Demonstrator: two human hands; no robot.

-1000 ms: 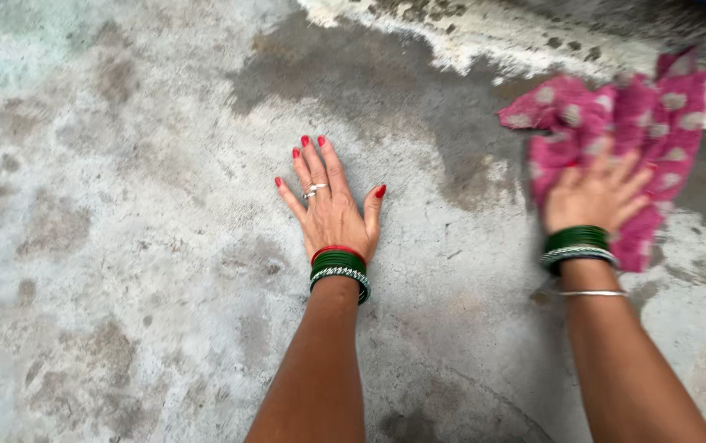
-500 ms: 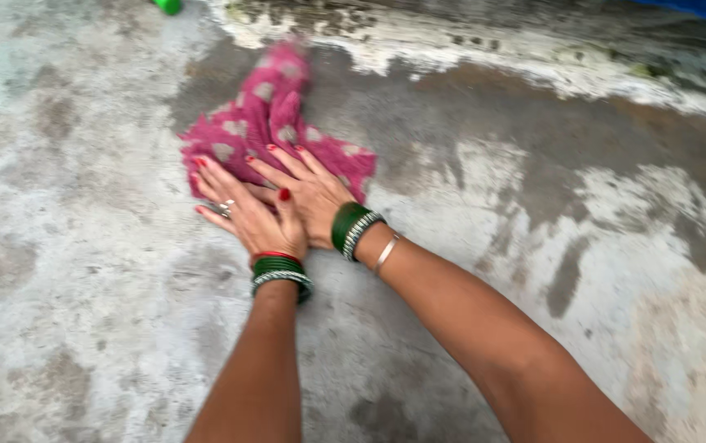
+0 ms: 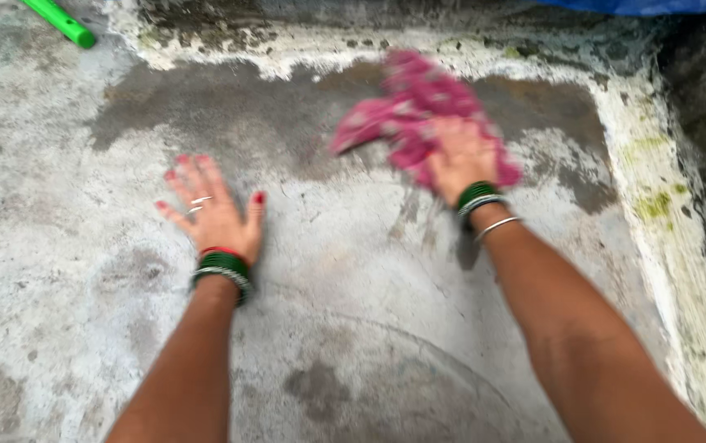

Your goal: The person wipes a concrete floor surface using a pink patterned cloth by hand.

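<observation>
Scene: a head-worn camera looks down at two bare arms stretched over a rough, stained concrete floor (image 3: 353, 344), damp in dark patches.
Right hand: the right hand (image 3: 461, 156) lies palm down on a pink spotted cloth (image 3: 419, 107), fingers spread and pressing rather than gripping it; the picture is blurred here.
Cloth position: bunched under and beyond the right hand, near the far corner of the floor, with loose folds trailing toward the left hand.
Left hand: the left hand (image 3: 213, 209) lies flat and released on bare concrete, fingers splayed, holding nothing, well apart from the cloth.
Wrists: green bangles (image 3: 223, 267) circle the left wrist; the right wrist also wears some.
How the cloth handles: it looks soft, light and limp, probably wet, so it would slide easily and bunch; a palm flat on its middle seems the surest hold.
Surroundings: a raised, mossy kerb (image 3: 657, 189) runs beyond and right of the right hand; a green handle (image 3: 61, 20) lies far beyond the left hand.
</observation>
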